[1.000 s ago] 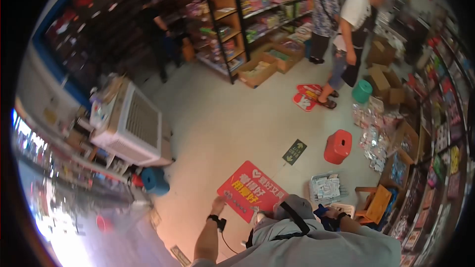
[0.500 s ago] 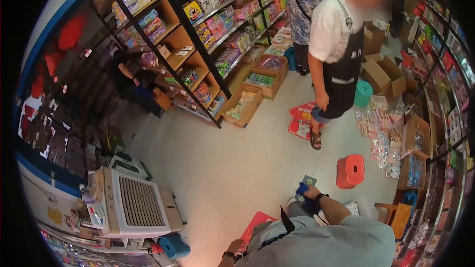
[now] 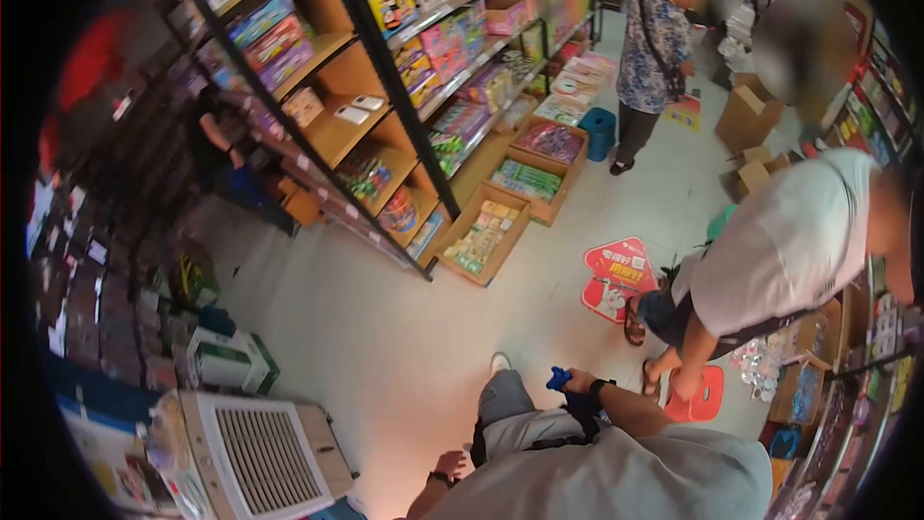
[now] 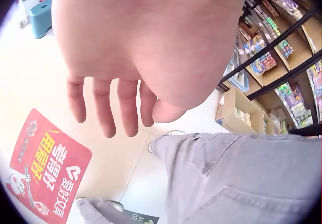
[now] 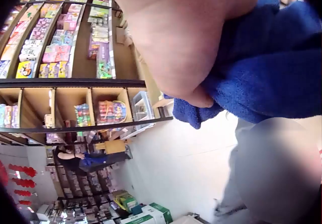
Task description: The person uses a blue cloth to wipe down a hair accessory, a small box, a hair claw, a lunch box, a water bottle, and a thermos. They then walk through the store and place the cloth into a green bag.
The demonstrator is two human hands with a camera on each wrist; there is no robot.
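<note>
A dark blue terry towel is bunched in my right hand, with the thumb pressed against its folds. In the head view, that right hand is out in front of my body, and a bit of the towel sticks out past the fingers. My left hand hangs low at my side, holding nothing. In the left wrist view, the fingers of this left hand dangle loosely above the pale floor and my grey trousers.
Stocked shelves rise ahead, with cardboard boxes of goods at their foot. A person in a white shirt bends over a red stool to the right. Another person stands farther back. An air cooler is at lower left.
I have moved forward, nearer the shelves. My right hand has come round to the front with the towel. The white-shirted person has moved right and bent down to the red stool.
</note>
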